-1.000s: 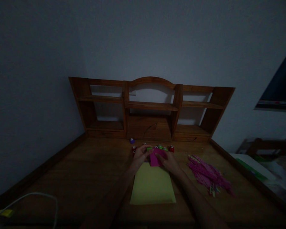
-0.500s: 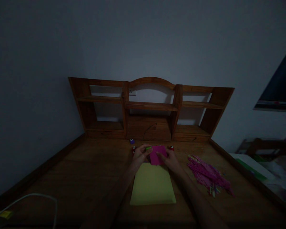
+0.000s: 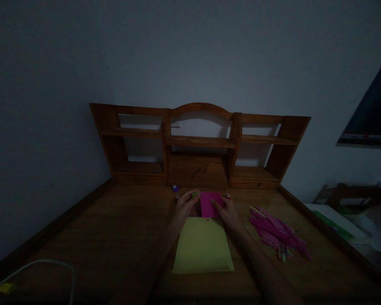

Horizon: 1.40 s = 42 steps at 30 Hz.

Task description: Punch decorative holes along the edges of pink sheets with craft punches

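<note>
My right hand [image 3: 227, 212] is closed on the right side of a small bright pink sheet of paper [image 3: 206, 206], thumb across its face. My left hand [image 3: 184, 207] pinches a small green object [image 3: 194, 193] by the paper's upper left edge; its kind is too dark and small to make out. Below both hands a pale yellow sheet [image 3: 203, 248] lies flat on the desk. A tiny reddish speck [image 3: 208, 220] shows near its top edge, just under the pink paper.
Small bottle-like items, one purple [image 3: 175, 188] and two red [image 3: 178, 198], [image 3: 228, 196], stand behind the hands. Right of them lies a heap of pink strips [image 3: 277, 233]. A wooden shelf unit [image 3: 198, 142] lines the back. A white cable [image 3: 51, 262] curves at front left.
The pink paper has risen slightly and sits straighter. The green object in my left hand has tilted and shows less. The reddish speck now shows below the paper.
</note>
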Available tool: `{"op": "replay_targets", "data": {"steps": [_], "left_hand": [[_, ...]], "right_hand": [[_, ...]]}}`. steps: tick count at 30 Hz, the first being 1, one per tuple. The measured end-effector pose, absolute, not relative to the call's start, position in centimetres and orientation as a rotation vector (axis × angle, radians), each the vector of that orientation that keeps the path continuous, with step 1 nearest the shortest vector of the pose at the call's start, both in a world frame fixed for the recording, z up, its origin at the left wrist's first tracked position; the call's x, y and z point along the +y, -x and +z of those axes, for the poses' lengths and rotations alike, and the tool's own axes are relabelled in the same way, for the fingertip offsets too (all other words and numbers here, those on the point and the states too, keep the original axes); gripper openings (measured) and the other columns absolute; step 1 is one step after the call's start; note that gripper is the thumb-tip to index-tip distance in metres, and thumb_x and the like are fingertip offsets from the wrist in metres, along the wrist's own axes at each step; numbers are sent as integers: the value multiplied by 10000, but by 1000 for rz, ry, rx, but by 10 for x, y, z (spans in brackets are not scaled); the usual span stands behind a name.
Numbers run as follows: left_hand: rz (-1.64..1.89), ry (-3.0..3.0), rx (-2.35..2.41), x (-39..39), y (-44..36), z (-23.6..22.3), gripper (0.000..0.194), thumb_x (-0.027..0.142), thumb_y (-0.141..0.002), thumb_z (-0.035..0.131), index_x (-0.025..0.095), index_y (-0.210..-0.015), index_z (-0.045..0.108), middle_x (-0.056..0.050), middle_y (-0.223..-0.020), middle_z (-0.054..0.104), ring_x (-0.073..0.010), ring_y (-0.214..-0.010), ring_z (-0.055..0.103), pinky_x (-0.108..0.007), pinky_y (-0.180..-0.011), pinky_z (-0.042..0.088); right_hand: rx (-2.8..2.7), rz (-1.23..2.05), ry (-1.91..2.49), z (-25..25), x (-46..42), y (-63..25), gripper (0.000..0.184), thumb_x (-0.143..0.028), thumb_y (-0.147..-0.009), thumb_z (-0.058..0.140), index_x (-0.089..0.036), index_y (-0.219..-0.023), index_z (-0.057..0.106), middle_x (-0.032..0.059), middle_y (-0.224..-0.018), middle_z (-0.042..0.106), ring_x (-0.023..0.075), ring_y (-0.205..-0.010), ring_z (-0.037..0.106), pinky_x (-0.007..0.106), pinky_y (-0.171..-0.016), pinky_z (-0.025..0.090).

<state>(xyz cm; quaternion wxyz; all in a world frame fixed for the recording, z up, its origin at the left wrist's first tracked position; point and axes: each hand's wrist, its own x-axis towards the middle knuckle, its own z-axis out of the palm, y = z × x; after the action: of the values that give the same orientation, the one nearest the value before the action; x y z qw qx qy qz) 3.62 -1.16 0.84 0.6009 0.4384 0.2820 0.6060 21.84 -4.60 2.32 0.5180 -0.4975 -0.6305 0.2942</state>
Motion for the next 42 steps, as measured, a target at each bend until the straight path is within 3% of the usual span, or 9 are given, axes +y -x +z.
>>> {"op": "replay_targets", "data": {"steps": [9, 15, 26, 35, 42], "left_hand": [[1515, -813, 525, -11, -26, 8, 209, 271, -734, 776, 120, -863, 712, -106, -1002, 707, -247, -1036, 648, -417, -1022, 448], [1455, -784, 601, -6, -24, 3, 302, 314, -708, 804, 128, -924, 702, -123, -1044, 700, -267, -932, 690, -448, -959, 484], [1383, -780, 536, -5, -28, -1, 237, 319, -726, 796, 132, -843, 708, -95, -977, 709, -232, -900, 683, -421, -966, 487], [1315, -923, 542, -14, -31, -1, 351, 263, -743, 778, 156, -1065, 688, -112, -1128, 681, -227, -993, 658, -375, -973, 468], [1281, -858, 597, -17, -35, 5, 315, 235, -658, 839, 142, -924, 699, -91, -998, 708, -212, -919, 671, -364, -950, 482]], "right_hand": [[-1500, 706, 1161, 15, -39, -225, 444, -563, -811, 596, -126, -794, 675, 45, -699, 654, 168, -600, 543, 250, -545, 412], [-1454, 766, 1140, 12, -37, -226, 449, -572, -795, 615, -129, -832, 679, 65, -754, 676, 196, -647, 577, 270, -565, 440], [-1394, 801, 1123, 11, -36, -225, 454, -573, -786, 626, -128, -859, 678, 70, -779, 688, 194, -645, 585, 276, -576, 455], [-1357, 777, 1158, 11, -33, -228, 466, -585, -780, 622, -126, -836, 680, 77, -764, 691, 191, -632, 587, 277, -575, 461], [-1354, 722, 1178, 10, -33, -228, 528, -627, -760, 612, -110, -839, 683, 81, -757, 695, 201, -647, 591, 280, -568, 467]]}}
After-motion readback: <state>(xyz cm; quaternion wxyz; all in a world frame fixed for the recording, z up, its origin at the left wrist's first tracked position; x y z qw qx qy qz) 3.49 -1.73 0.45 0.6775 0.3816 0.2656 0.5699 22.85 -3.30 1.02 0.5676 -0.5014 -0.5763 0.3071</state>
